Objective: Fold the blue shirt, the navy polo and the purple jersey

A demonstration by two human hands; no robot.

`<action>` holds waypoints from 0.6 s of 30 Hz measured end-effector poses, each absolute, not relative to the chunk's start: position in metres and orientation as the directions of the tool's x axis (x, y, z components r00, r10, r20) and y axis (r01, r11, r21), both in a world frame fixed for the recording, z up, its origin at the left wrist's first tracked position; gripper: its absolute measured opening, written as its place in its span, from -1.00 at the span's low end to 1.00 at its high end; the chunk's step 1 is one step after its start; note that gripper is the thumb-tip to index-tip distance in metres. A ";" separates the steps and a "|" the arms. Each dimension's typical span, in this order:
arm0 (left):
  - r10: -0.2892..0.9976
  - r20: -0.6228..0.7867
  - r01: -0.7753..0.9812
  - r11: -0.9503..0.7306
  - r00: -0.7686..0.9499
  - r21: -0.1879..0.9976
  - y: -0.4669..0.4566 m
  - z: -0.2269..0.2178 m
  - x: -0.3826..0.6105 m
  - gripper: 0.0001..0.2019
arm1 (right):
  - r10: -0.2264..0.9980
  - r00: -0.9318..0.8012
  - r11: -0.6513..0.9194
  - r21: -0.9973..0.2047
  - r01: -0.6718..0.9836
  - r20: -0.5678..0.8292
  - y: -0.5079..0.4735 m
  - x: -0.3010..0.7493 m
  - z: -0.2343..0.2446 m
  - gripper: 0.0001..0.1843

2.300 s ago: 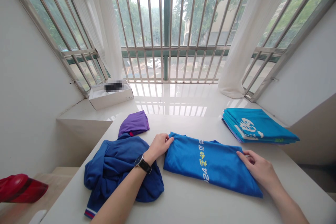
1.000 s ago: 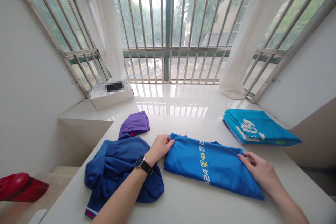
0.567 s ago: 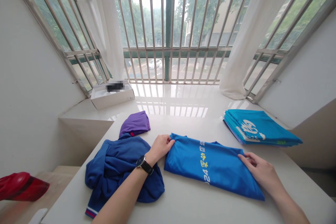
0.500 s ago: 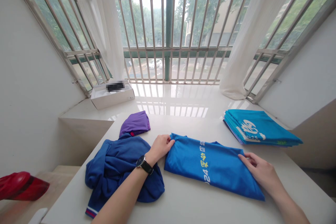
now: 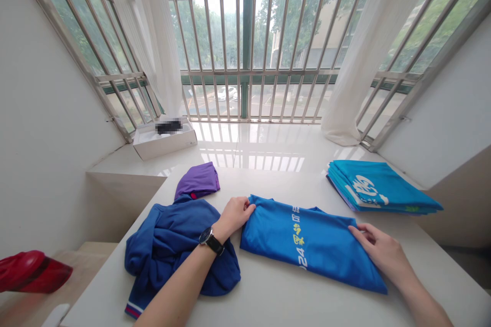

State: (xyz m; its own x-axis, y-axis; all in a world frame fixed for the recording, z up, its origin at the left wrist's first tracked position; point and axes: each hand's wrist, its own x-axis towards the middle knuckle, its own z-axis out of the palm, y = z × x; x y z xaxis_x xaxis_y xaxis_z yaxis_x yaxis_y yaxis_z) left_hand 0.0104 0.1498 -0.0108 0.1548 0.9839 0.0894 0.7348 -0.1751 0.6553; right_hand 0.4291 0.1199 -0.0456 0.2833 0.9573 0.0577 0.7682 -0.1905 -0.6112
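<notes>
A bright blue T-shirt (image 5: pixel 276 237) with white and yellow print lies folded into a long strip on the white table (image 5: pixel 276 301). My left hand (image 5: pixel 236 214), with a black-strapped watch on its wrist, pinches the strip's far left corner. At the far right corner, the fingers of my right hand (image 5: pixel 374 242) are closed on the cloth's edge. Under and beside my left forearm is a crumpled navy garment (image 5: pixel 172 230) with a striped cuff. A folded purple cloth (image 5: pixel 199 179) lies just behind it.
A stack of folded shirts (image 5: pixel 383 184), teal on top, sits at the table's back right. On the window sill (image 5: pixel 264 138) stands an open white box (image 5: pixel 166 145) with a blurred dark item. White curtains (image 5: pixel 345 87) hang before barred windows. A red cap (image 5: pixel 34 271) is at lower left.
</notes>
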 end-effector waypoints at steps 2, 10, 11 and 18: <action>0.984 0.088 0.733 -0.174 0.155 0.657 0.149 -0.010 0.010 -0.71 | 0.958 0.281 -0.190 -0.611 0.769 0.056 0.120 0.429 -0.046 -0.50; 0.984 0.088 0.738 -0.173 0.154 0.653 0.149 -0.009 0.011 -0.71 | 0.960 0.265 -0.157 -0.605 0.780 0.093 0.121 0.432 -0.050 -0.50; 0.984 0.088 0.737 -0.173 0.154 0.653 0.149 -0.009 0.011 -0.71 | 0.960 0.262 -0.152 -0.604 0.782 0.098 0.121 0.432 -0.050 -0.50; 0.985 0.091 0.741 -0.172 0.149 0.649 0.149 -0.009 0.011 -0.71 | 0.959 0.259 -0.142 -0.600 0.788 0.112 0.122 0.432 -0.052 -0.50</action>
